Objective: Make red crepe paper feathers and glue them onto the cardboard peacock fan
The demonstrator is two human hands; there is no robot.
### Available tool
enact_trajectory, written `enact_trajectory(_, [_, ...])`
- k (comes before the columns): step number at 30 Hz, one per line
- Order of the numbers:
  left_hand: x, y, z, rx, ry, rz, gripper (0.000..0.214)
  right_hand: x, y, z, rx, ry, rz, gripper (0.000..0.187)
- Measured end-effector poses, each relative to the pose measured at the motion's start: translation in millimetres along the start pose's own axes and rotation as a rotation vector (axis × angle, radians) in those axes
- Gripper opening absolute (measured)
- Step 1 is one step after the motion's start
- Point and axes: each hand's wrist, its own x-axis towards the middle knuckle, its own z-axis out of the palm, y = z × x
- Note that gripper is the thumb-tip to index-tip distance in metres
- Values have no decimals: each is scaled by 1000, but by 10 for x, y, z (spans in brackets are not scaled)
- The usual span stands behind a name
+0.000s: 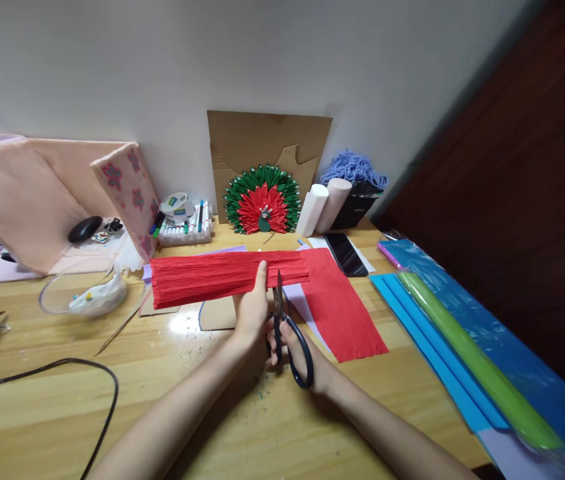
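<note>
Head view, left hand [251, 312] pinching crepe paper [212, 277], right hand [296, 350] gripping scissors [285, 327]

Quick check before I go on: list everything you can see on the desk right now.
crepe paper: one, red, folded, desk middle
red sheet: one, beneath it
scissors: one, dark, at the crepe's edge
peacock craft: one, green and red, against cardboard
marker box: one, back
phone: one, black
bowl: one, clear, left
cable: one, black
blue sheets: right
green roll: one, right
left hand: on the crepe
right hand: in the scissors
</note>
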Motion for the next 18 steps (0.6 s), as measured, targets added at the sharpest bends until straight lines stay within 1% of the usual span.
enact_trajectory(2, [-2, 11, 0, -8, -22, -7, 58, -5, -23, -6, -13, -2, 5, 47])
enact_trajectory(8, [12, 46, 27, -89, -30, 33, 48, -16, -77, -13, -15, 6, 37, 48])
enact_trajectory(11, [20, 55, 25, -103, -34, 45, 47, -13, -67, -27, -23, 1, 55, 49])
enact_trajectory(15, [36, 83, -15, -29, -43, -6, 54, -4, -41, -46, 12, 17, 78, 50])
enact_trajectory(18, [49, 100, -43, 7, -135, -63, 58, 5, -35, -58, 43, 20, 88, 51])
